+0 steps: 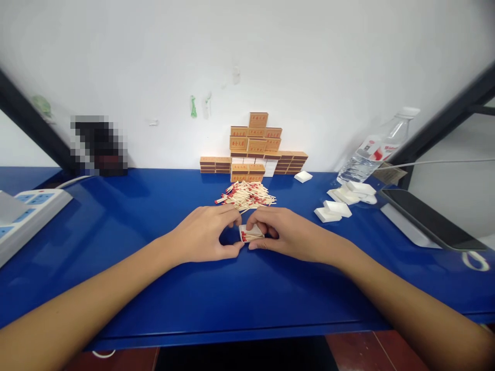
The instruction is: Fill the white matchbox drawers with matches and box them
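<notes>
A small white matchbox tray [244, 227] lies between my hands near the middle of the blue table, with several red-tipped matches [251, 236] along its front side. My left hand [207, 234] curls around the tray's left end, thumb at the front corner and fingers at the back. From the other side, my right hand [284, 232] has its thumb at the front edge and bent fingers reaching over the tray; its fingertips are partly hidden. Just behind the hands sits a loose heap of matches [249, 195], heads pointing various ways.
Stacked matchboxes [257, 145] stand against the wall behind the heap. White trays [335, 208] lie at right, beside a tilted water bottle [379, 147] and a dark phone [431, 219] propped on a white stand. One white tray [303, 176] lies near the stack. A power strip [34, 211] is at left.
</notes>
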Available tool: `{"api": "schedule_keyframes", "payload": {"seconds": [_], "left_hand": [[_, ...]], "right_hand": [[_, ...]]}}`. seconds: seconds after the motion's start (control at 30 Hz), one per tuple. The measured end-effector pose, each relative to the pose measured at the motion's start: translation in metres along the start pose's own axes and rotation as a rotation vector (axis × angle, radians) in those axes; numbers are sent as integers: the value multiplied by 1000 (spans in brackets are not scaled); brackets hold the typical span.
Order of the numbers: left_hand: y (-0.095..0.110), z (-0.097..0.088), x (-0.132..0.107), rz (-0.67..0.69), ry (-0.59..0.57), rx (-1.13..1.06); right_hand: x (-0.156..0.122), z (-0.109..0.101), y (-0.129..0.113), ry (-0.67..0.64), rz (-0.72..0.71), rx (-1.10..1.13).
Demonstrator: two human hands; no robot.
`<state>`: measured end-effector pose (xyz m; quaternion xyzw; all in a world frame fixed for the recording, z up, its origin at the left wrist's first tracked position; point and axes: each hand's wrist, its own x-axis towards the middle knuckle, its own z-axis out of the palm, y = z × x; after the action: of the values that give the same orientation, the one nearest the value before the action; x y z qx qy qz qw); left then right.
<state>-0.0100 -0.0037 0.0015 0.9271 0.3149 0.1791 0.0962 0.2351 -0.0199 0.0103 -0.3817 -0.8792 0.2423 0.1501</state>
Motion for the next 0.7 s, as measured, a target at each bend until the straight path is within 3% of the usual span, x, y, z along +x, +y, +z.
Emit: {"api": "schedule_keyframes", "payload": {"seconds": [0.7], "left_hand": [[-1,-1,0,-7,-12,0]], "right_hand": [[2,0,8,41,-66,-71]]}}
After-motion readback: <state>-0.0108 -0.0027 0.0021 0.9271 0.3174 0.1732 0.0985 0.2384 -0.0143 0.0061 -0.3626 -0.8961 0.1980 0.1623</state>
